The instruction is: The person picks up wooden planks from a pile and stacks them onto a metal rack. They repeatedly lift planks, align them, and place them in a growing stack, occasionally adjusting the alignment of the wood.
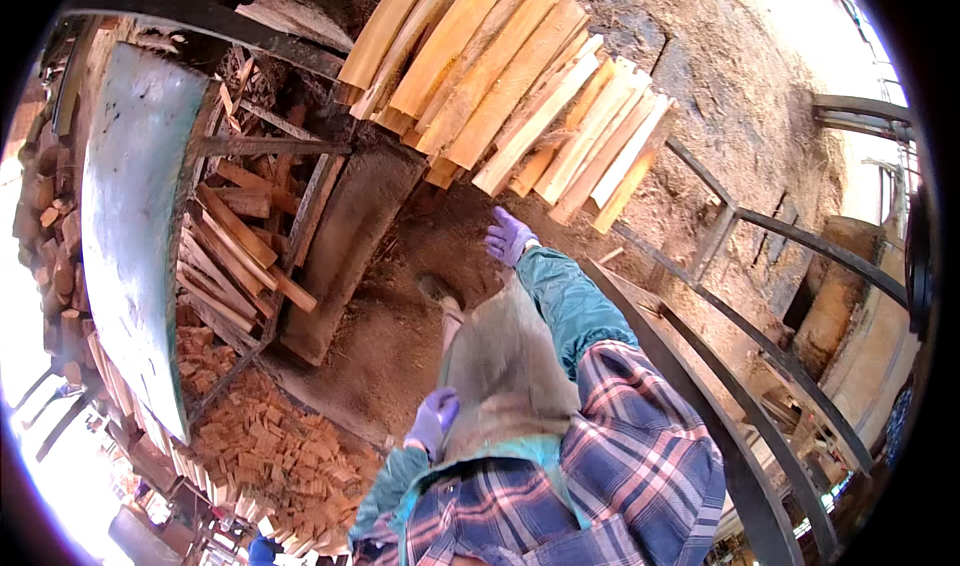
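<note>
My right hand, in a purple glove with a teal sleeve behind it, reaches forward. Its fingers are apart and it holds nothing. Just ahead of it lies a row of sawn wooden slats, stacked side by side with their near ends facing me. A small gap shows between fingertips and wood. My left hand, gloved the same way, hangs low beside my grey-brown apron. Its fingers look loosely bent, with nothing visible in them.
Metal rails run along my right. To the left stand a pale curved metal sheet and a rack with loose wood pieces. A heap of small wood offcuts covers the lower left. Sawdust coats the ground.
</note>
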The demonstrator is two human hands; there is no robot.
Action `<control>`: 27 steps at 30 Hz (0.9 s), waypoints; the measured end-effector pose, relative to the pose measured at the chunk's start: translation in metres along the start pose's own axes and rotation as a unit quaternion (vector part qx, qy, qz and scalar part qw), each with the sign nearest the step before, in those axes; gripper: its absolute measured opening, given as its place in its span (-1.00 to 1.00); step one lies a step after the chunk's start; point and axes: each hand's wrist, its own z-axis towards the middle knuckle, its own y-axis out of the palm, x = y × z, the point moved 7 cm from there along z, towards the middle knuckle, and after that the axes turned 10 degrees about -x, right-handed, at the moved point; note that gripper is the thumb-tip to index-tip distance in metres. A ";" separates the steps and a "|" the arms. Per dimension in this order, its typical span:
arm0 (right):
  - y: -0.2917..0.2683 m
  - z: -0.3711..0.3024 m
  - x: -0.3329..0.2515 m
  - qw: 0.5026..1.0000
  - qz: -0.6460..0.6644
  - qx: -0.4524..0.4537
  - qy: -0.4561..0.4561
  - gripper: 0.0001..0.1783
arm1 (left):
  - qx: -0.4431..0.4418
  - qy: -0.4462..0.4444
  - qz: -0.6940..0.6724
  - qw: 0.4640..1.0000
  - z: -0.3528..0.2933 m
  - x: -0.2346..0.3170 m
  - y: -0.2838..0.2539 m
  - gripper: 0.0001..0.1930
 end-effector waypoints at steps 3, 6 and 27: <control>-0.038 0.085 -0.033 0.992 0.098 0.047 -0.063 -0.11 | -0.023 -0.062 -0.250 0.966 -0.006 0.002 0.009 -0.70; -0.018 0.111 -0.054 0.984 0.144 0.054 -0.093 -0.03 | -0.001 -0.108 -0.237 0.965 -0.017 -0.031 -0.009 -0.68; -0.181 -0.017 -0.138 0.976 -0.060 0.128 -0.169 -0.23 | -0.041 -0.111 -0.097 0.988 0.065 0.112 0.017 -0.71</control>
